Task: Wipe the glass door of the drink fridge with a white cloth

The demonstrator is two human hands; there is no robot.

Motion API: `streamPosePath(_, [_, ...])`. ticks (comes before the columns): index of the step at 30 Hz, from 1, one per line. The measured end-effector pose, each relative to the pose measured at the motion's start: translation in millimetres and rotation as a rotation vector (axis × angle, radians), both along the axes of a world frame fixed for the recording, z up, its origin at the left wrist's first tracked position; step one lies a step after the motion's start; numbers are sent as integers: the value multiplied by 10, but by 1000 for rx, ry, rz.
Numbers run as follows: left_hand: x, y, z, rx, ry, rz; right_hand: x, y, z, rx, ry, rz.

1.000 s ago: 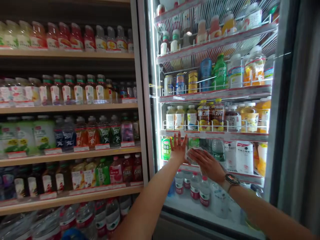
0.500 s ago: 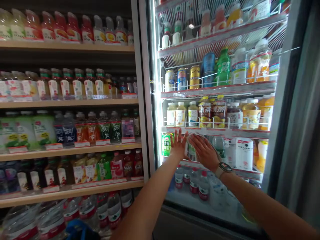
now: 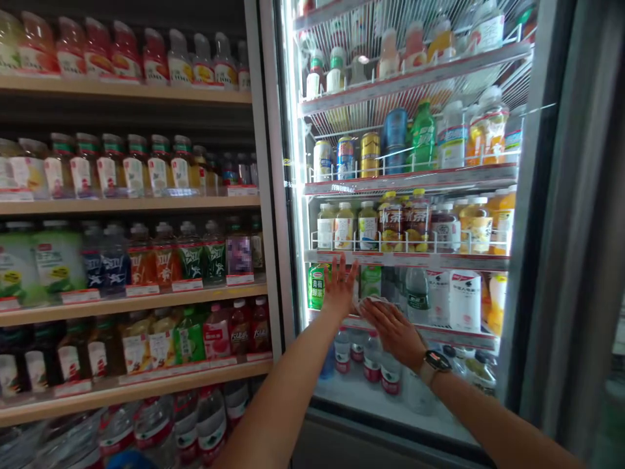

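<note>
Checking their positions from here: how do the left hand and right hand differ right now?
The left hand stands fingers-up and spread, while the right hand lies angled, its fingers over a white item. The right wrist wears a watch; the left wrist is bare. Both hands are open and ungloved, in front of the cooler.

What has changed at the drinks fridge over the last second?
The right hand, wearing a black wristwatch, has slid down the glass fridge door, pressing a crumpled white cloth under its fingers. The left hand stayed spread on the glass, and the bottles on the shelves stayed put.
</note>
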State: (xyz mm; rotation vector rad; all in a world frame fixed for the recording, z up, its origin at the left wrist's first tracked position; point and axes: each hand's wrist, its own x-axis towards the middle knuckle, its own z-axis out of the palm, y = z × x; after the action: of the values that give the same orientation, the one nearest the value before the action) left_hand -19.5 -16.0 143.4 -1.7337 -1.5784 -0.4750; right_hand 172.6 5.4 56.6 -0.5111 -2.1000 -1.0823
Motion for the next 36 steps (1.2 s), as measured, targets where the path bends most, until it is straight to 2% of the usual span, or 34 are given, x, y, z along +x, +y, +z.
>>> streamPosePath(3, [4,-13,12,6,-14,-5,5,2,422,1,8,6])
streamPosePath(7, [25,-37,40,-13,-20,5,-41,29,1070,8,148,-19])
streamPosePath(9, [39,-53,60,-34,-20,12,-71,45,1265,-3,235,-32])
streamPosePath(11, [51,-70,79,-44,-23,11,-94,48,1307,-13,287,-35])
streamPosePath(13, [59,-84,91,-50,-27,11,-98,37,1199,-20,281,-36])
streamPosePath(19, [45,-81,71,-29,-40,-20,-13,1,531,-31,122,-55])
streamPosePath(24, [30,-62,30,-22,-53,-33,45,-11,151,-62,64,-68])
streamPosePath(32, [23,-87,29,-55,-39,-17,236,-68,-300,-52,-41,-51])
streamPosePath(34, [13,-82,20,-53,-35,-23,319,-61,-324,-48,-81,-39])
streamPosePath(36, [1,-71,5,-38,-29,-30,418,-35,-245,-34,-112,-28])
